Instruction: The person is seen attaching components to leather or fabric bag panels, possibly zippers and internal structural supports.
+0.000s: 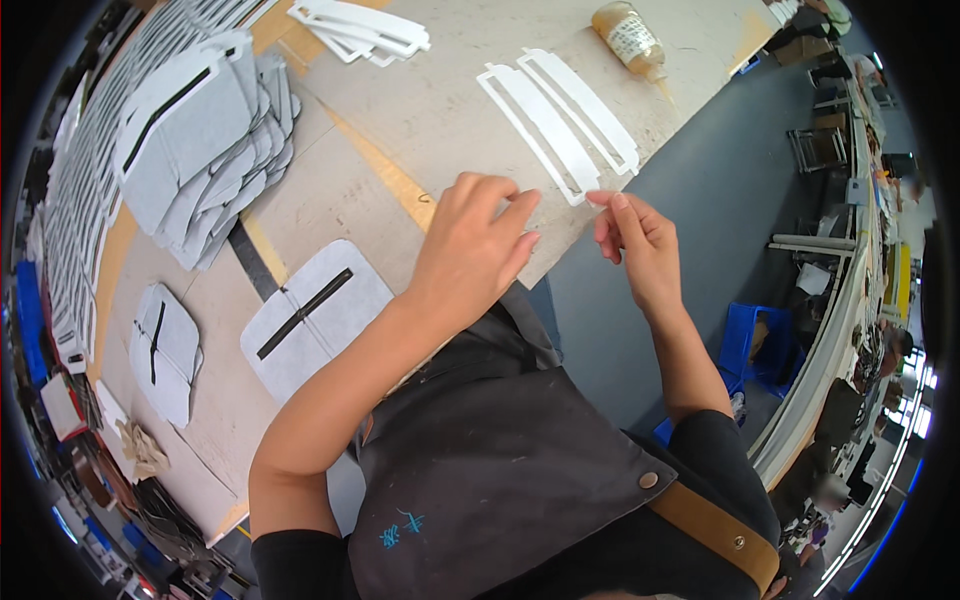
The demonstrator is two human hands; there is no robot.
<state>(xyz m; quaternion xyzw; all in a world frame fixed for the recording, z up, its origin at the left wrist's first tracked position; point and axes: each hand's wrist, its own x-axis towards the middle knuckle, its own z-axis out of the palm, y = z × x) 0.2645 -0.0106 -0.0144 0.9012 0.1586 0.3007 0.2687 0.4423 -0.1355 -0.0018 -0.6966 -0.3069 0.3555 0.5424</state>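
My left hand (472, 240) hovers at the table's near edge, fingers loosely bent, thumb and forefinger apart, nothing visible between them. My right hand (645, 245) has its thumb and forefinger drawn together beside the near end of a white slotted strip (545, 125); whether they grip its corner or something tiny is unclear. A second slotted strip (590, 115) lies alongside, to the right. Left of my left forearm lies a rounded pale-grey panel (345, 280) with a black zipper (305, 312) across it, partly covered by my arm.
Stacked grey zippered panels (190, 130) stand at the far left, a smaller panel (165, 350) nearer. More white strips (360, 28) lie at the back. A glue bottle (630, 40) rests on its side near the right edge. Blue crates (755, 345) sit on the floor.
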